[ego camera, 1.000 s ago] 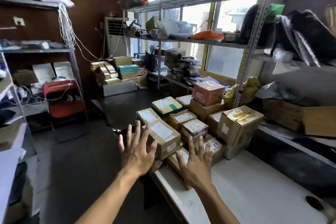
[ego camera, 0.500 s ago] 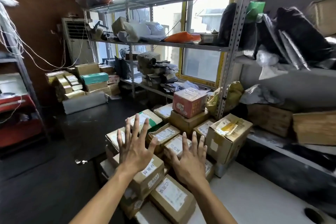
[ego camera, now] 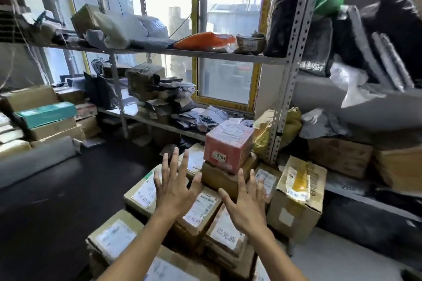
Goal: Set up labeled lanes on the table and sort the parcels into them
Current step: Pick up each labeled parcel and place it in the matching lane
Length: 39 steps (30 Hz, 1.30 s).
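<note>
Two hands: I see left hand (ego camera: 174,191) and right hand (ego camera: 245,206) raised, fingers spread, gripping nothing.
Parcels: parcels (ego camera: 198,210) heaped directly below and ahead of both hands; red box (ego camera: 228,146) tops the stack beyond, nearer my right.
Surface: counter (ego camera: 331,255) bare at right.
Room: shelving (ego camera: 290,64) crowds behind.

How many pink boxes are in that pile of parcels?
1. The pink box sits atop a brown carton at the back of the pile, just beyond both open hands. Others could be hidden underneath.
</note>
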Each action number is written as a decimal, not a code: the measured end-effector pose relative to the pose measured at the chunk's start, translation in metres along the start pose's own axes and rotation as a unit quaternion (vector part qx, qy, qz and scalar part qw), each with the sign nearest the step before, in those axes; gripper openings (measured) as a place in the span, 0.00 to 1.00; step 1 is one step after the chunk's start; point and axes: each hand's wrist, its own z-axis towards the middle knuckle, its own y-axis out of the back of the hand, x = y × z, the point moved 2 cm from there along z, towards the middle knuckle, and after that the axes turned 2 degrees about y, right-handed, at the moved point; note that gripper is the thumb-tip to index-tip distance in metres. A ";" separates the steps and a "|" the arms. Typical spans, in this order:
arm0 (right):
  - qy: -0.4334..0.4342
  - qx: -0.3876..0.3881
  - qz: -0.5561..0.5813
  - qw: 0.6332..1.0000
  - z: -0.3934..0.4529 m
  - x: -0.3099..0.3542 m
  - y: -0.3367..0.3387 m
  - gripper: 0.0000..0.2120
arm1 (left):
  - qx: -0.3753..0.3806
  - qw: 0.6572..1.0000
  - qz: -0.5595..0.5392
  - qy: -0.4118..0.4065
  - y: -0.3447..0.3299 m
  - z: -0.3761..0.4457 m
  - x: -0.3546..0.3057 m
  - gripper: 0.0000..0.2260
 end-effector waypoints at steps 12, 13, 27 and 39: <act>-0.172 -0.073 0.564 0.805 0.164 -0.026 -0.007 0.59 | 0.124 0.907 -0.393 0.089 -0.045 0.150 -0.012 0.29; -0.169 -0.080 0.559 0.808 0.172 -0.019 0.000 0.61 | 0.128 0.890 -0.425 0.099 -0.048 0.162 -0.013 0.30; -0.138 -0.095 0.622 0.765 0.256 -0.036 -0.015 0.41 | 0.340 0.768 -0.518 0.164 -0.091 0.249 -0.045 0.30; -0.059 -0.049 0.639 0.765 0.207 -0.030 -0.006 0.46 | 0.335 0.771 -0.532 0.099 -0.052 0.182 -0.062 0.23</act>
